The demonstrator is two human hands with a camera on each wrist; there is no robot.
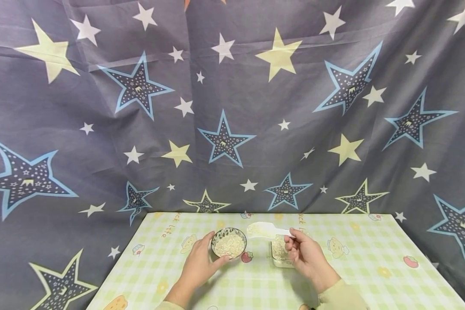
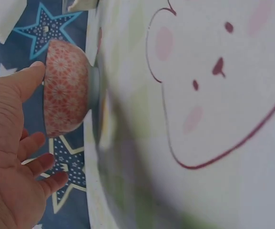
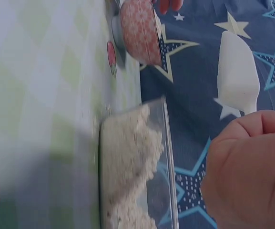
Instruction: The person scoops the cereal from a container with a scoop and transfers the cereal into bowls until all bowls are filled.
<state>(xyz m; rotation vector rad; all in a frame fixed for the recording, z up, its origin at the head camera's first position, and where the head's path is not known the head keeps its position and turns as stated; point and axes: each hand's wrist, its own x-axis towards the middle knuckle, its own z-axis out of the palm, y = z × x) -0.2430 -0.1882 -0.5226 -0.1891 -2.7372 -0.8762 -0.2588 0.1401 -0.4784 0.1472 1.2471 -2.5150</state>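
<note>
My left hand [image 1: 201, 260] holds a small bowl [image 2: 66, 88] by its side, the thumb at the near rim and the fingers along the left. The bowl has a red flower pattern outside and stands on the table, with pale oat-like flakes [image 1: 229, 245] inside. In my right hand [image 1: 308, 258] the handle of a white scoop [image 3: 237, 71] is pinched. Flakes lie in the scoop, which is raised between the bowl and a clear rectangular container [image 1: 282, 263]. This container, below my right hand, also holds flakes [image 3: 127, 157].
A green-and-white checked cloth with cartoon prints covers the table [image 1: 372, 275]. Behind its far edge hangs a dark curtain [image 1: 248, 94] printed with stars. A few loose flakes lie beside the container.
</note>
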